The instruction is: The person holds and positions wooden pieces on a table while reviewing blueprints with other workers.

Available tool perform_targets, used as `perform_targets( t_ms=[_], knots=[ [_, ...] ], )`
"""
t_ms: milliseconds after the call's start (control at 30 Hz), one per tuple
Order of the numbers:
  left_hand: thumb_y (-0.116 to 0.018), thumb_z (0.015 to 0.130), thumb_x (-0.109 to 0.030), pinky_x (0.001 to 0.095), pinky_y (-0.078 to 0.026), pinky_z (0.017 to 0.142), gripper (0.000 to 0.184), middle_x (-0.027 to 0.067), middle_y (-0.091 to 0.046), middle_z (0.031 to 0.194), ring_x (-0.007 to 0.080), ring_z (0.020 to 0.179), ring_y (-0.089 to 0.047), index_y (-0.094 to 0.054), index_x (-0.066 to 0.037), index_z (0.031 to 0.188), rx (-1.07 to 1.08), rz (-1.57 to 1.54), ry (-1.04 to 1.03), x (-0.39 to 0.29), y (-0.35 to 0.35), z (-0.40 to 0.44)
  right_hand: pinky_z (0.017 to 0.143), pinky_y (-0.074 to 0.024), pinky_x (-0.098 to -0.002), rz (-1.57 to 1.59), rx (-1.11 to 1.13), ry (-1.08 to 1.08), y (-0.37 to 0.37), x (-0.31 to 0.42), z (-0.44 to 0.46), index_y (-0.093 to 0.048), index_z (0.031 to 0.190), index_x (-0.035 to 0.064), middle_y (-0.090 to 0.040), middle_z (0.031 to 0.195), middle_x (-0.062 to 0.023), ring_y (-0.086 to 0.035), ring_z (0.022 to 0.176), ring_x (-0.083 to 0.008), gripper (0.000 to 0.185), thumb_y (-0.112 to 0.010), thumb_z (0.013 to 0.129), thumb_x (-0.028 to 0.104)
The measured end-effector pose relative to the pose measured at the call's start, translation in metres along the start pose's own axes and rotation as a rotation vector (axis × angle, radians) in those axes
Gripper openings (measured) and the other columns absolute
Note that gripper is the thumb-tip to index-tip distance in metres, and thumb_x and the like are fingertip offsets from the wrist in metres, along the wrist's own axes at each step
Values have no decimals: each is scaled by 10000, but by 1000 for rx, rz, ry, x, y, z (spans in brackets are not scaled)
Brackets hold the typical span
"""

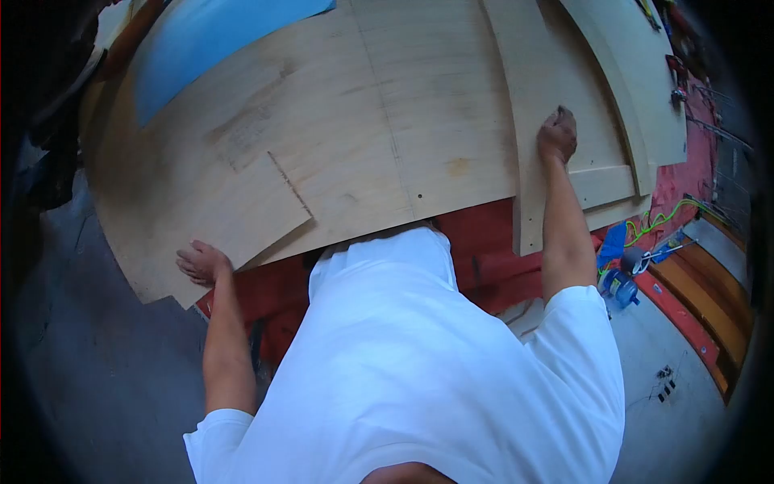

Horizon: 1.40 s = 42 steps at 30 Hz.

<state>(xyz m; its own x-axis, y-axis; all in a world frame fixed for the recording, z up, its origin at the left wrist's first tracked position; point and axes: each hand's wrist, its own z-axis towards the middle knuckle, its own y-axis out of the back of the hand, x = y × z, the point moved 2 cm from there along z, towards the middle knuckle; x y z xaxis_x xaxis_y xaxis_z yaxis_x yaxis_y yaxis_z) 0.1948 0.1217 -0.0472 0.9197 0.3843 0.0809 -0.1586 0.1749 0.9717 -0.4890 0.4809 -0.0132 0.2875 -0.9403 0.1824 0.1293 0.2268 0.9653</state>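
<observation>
My left hand lies with its fingers apart on a smaller plywood piece at the lower left, which rests over a large plywood sheet. On the right, my right hand has its fingers curled at the right edge of a long wooden board. That board lies lengthwise over the sheet, and its near end sticks out past the sheet's front edge. Beside it are a short crosspiece and a curved wooden strip.
A blue sheet lies at the upper left. Red material shows under the wood. At the right are hand tools, a green cord, a blue plastic bottle and orange-brown curved strips.
</observation>
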Motion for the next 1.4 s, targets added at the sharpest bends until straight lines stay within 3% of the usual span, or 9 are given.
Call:
perform_targets(
  t_ms=[100, 367, 733, 1033, 1100, 1133, 1200, 1233, 1400],
  knots=[
    [-405, 985, -505, 489, -286, 1119, 621, 158, -403, 1501, 293, 1420, -329, -415, -95, 1451, 36, -15, -2, -3, 4, -2, 986, -463, -418, -7, 35, -34, 10, 8, -2, -600, 1249, 77, -615, 1257, -163, -585, 1162, -345, 367, -472, 957, 259],
    [-429, 978, -452, 474, -282, 1121, 604, 166, -405, 1493, 292, 1415, -333, -407, -79, 1453, 43, -45, 9, -4, 6, 0, 1042, -435, -413, -115, 59, -13, -3, -1, 2, -576, 1304, 111, -577, 1347, -116, -545, 1241, -310, 388, -427, 989, 282],
    [-417, 979, -478, 512, -237, 1131, 629, 181, -368, 1509, 306, 1429, -292, -397, -61, 1449, 25, -97, -11, -4, 7, -5, 963, -468, -441, -70, 12, 6, -2, -2, 3, -589, 1260, 96, -618, 1269, -153, -593, 1153, -354, 381, -452, 974, 308],
    [-477, 962, -425, 508, -279, 1114, 598, 174, -395, 1498, 301, 1420, -325, -420, -66, 1436, 57, -51, -26, -4, 10, -2, 1007, -436, -439, -51, 73, 8, -2, -3, 3, -555, 1295, 97, -580, 1312, -153, -559, 1197, -346, 397, -402, 986, 294],
    [-503, 954, -405, 490, -274, 1129, 607, 170, -399, 1498, 311, 1419, -322, -427, -26, 1422, 76, -265, -36, 24, -23, 11, 1016, -434, -435, -39, 36, 122, -42, -45, 12, -559, 1289, 99, -578, 1310, -150, -557, 1200, -332, 384, -393, 979, 254],
    [-494, 964, -419, 484, -279, 1130, 597, 168, -413, 1488, 321, 1405, -342, -448, -17, 1404, 40, -245, -67, 30, -37, 14, 1029, -427, -429, -42, 89, 15, -40, -44, 11, -564, 1286, 110, -578, 1306, -144, -552, 1205, -316, 381, -381, 972, 227],
    [-463, 985, -450, 495, -327, 1102, 600, 173, -416, 1483, 324, 1373, -387, -456, -18, 1401, 21, -110, -96, 12, -16, 6, 1003, -444, -436, -137, -41, 151, -50, -53, 10, -582, 1252, 100, -608, 1244, -152, -558, 1180, -341, 375, -361, 984, 240],
    [-456, 984, -460, 503, -358, 1078, 602, 174, -410, 1489, 320, 1368, -401, -458, -30, 1406, 11, -76, -95, 12, -14, 6, 978, -458, -445, -7, 80, -90, -11, -10, 5, -593, 1221, 105, -619, 1208, -158, -565, 1153, -355, 335, -394, 977, 222],
    [-406, 994, -484, 490, -365, 1075, 583, 128, -408, 1502, 276, 1371, -415, -437, -113, 1443, 76, 90, -3, -8, 18, 0, 955, -469, -449, 54, 1, -56, 0, -2, 0, -589, 1186, 119, -615, 1202, -141, -585, 1105, -352, 286, -458, 955, 223]
  ],
)
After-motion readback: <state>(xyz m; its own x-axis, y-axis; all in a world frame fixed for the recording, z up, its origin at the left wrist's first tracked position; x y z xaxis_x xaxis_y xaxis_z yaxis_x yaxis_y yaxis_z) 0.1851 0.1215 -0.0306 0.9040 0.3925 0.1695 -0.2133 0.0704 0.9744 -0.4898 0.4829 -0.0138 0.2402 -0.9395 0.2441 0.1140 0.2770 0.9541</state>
